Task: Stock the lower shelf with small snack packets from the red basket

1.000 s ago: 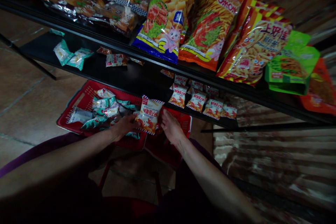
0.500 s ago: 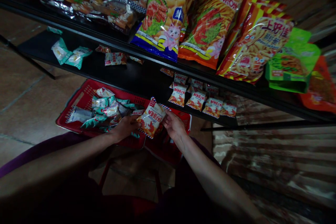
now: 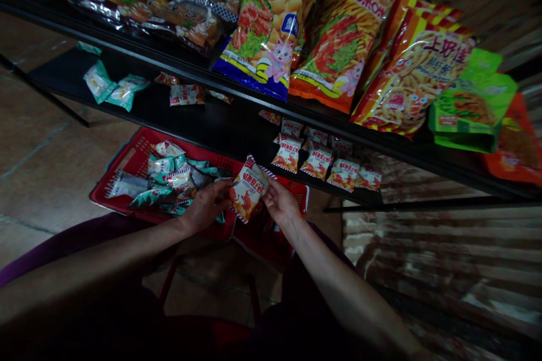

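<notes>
The small white-and-orange pillow-shaped packet (image 3: 248,187) looks like glossy, creased plastic film; the red rectangular slotted basket (image 3: 127,157), smooth plastic; the long black lower shelf (image 3: 228,132), smooth and low-sheen.

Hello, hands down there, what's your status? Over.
Right hand pinching small snack packet by its edge. Left hand at packet's opposite side; firm grip unclear. Red basket below left hand; nothing seen blocking the packet.

A stripe-edged, red-lettered snack packet (image 3: 248,189) tilts between left hand (image 3: 207,202) and right hand (image 3: 282,202).
</notes>
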`<action>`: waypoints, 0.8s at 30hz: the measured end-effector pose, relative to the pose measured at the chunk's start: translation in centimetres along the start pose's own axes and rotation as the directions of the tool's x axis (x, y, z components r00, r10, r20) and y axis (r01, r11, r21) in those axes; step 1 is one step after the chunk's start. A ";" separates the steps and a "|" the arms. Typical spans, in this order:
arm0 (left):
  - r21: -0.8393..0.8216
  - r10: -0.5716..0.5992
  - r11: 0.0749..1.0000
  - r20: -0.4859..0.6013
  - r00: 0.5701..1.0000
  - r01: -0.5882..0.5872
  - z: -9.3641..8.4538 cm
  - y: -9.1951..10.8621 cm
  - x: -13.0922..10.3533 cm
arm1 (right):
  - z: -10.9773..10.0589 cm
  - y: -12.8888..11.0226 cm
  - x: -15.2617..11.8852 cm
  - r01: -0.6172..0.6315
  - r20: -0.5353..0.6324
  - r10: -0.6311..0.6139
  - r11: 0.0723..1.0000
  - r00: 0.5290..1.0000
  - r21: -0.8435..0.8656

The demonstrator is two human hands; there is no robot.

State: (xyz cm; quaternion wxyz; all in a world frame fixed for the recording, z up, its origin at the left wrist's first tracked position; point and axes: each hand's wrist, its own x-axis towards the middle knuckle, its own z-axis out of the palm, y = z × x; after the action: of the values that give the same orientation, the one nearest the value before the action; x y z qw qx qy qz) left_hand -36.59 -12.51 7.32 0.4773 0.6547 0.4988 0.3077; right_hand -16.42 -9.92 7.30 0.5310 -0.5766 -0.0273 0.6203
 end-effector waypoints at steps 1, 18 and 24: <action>0.015 0.009 1.000 -0.016 1.000 -0.009 0.0 -0.1 0.0 | 0.0 0.0 0.0 -0.008 -0.003 0.008 1.000 1.000 0.004; 0.288 0.066 0.954 0.085 0.994 -0.088 -0.3 -0.2 -0.2 | -0.8 0.6 0.4 0.029 0.026 -0.028 0.999 0.999 -0.041; 0.080 -0.099 0.992 0.010 0.995 0.097 -0.1 0.2 0.0 | -0.7 0.5 0.4 0.063 0.016 -0.062 0.997 0.998 -0.045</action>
State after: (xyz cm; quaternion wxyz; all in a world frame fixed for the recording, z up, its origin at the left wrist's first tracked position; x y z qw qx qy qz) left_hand -36.58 -12.50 7.49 0.4691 0.6501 0.5387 0.2592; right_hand -16.16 -10.30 6.47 0.5367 -0.5830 -0.0632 0.6067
